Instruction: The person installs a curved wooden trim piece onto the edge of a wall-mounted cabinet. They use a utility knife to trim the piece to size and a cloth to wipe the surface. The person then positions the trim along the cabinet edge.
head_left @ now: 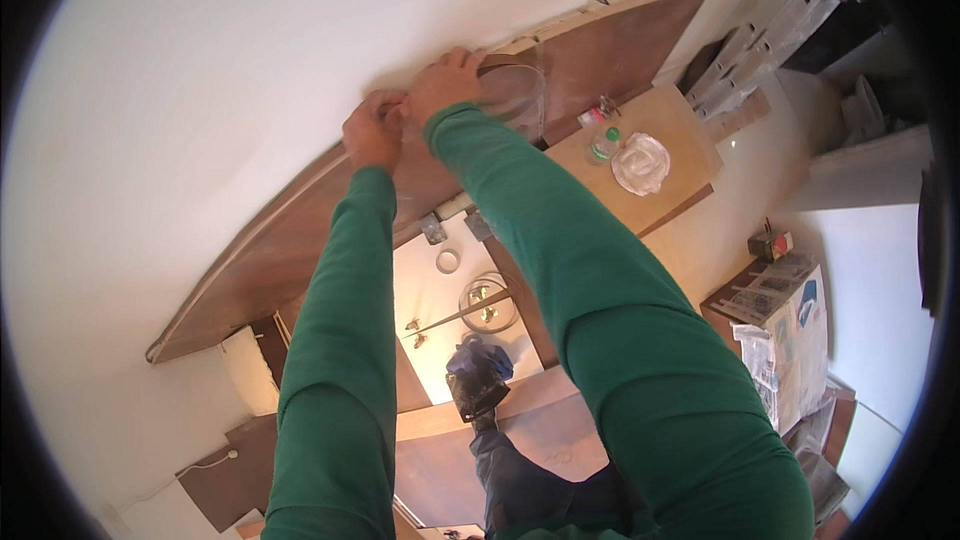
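Note:
Against the white wall stands a brown wooden panel (620, 45) with a long curved top edge. Both of my arms reach up to that edge in green sleeves. My left hand (374, 130) is closed, its fingers pinched at the edge on a thin brown edging strip. Just to its right, my right hand (447, 85) curls over the same edge, closed on the strip. From beside the right hand the loose part of the edging strip (508, 59) bends away in a loop over the panel's face. Pale raw wood shows along the edge farther right.
A wooden board (570, 158) right of the panel bears a green-capped bottle (605, 146) and a crumpled plastic bundle (640, 163). Below lie a tape roll (447, 260), dark blocks (433, 229) and my covered foot (478, 375). A ladder (770, 25) and paper-covered box (790, 310) stand right.

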### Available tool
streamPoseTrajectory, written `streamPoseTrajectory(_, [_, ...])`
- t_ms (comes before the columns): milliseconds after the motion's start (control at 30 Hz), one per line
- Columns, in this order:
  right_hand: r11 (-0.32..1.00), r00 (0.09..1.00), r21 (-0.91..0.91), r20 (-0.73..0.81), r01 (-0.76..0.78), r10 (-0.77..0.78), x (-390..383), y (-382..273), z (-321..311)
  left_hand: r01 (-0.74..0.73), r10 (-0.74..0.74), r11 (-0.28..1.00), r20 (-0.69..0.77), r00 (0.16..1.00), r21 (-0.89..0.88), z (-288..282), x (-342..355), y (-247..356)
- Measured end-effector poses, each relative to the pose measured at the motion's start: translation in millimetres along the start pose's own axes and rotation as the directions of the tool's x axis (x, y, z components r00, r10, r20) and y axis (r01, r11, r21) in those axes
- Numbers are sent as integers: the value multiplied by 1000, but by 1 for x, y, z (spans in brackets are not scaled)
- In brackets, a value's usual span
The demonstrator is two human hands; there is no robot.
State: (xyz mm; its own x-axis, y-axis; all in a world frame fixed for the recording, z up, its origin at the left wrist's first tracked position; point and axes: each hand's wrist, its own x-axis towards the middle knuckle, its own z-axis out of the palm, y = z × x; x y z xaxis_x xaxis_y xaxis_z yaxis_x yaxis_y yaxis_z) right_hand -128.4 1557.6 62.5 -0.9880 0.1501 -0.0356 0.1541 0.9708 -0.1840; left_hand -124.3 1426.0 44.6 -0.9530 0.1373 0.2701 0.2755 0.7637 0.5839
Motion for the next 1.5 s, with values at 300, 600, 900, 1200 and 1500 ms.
streamPoseTrajectory(300, [998, 987, 33, 149, 55, -60, -7, -6, -10, -48, 43, 996, 70, 997, 72, 4, -13, -32])
streamPoseTrajectory(600, [994, 993, 57, 64, 94, -98, 1, 11, -1, 67, -73, 996, 105, 992, 61, 11, -2, -15])
streamPoseTrajectory(900, [988, 995, 119, 30, 94, -99, 2, 17, -2, -76, 76, 997, 36, 996, -4, 16, -3, -43])
streamPoseTrajectory(1200, [895, 919, 303, 114, 329, -377, 14, 101, -48, 85, -93, 990, -68, 993, -112, 25, -17, -19])
streamPoseTrajectory(1500, [838, 810, 408, 306, 363, -500, 23, 136, -90, 42, -47, 997, -84, 995, -67, 24, -21, -19])
